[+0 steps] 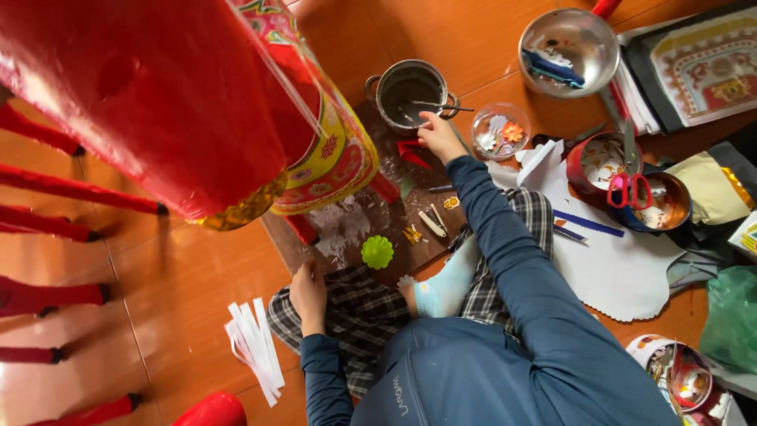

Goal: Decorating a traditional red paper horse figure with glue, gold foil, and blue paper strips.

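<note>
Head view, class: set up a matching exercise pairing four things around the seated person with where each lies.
Things:
1. scissors with red handles
2. green flower-shaped piece
3. white paper strips
4. right hand

Places:
A. on the floor beside the left knee
B. at the rim of the small steel pot
C. across the round tins at the right
D. on the brown mat, in front of the left hand

Pairs: 1-C, 2-D, 3-A, 4-B

red scissors (628, 190), green flower (377, 252), plaid trousers (359, 308)
</note>
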